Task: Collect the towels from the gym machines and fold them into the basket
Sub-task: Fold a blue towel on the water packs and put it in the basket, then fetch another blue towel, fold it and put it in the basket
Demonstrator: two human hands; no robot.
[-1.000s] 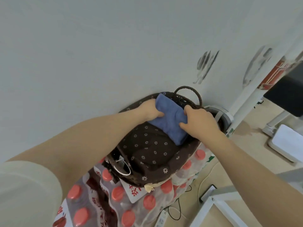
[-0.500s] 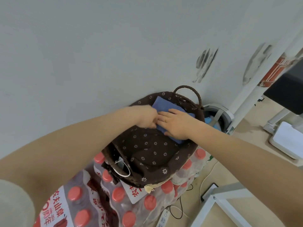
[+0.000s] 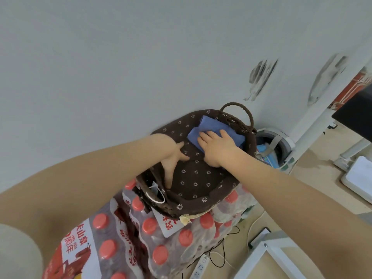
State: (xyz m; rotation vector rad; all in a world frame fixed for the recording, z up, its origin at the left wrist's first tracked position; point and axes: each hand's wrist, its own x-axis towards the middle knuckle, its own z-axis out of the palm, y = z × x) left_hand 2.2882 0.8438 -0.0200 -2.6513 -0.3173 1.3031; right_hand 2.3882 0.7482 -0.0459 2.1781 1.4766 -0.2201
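While our right hand (image 3: 216,144) lies flat w/ fingers straight on the blue towel (image 3: 209,128), we're at the stowing step: pressing the folded towel down into the basket (image 3: 193,200). Our left hand (image 3: 174,158) is spread open too, fingers pointing down along the inside of the liner, gripping nothing. Towel sits at the far end of the basket, just below the handle (image 3: 239,111), part-covered by our palm. It looks folded to a compact rectangle, soft, edges approx. square, one corner tilted up vs. the wall side. Basket rests on packs of bottled water (image 3: 153,238). Next, prob.: smooth it flat, lift both hands out w/o dragging the fold open, then go for any other towels
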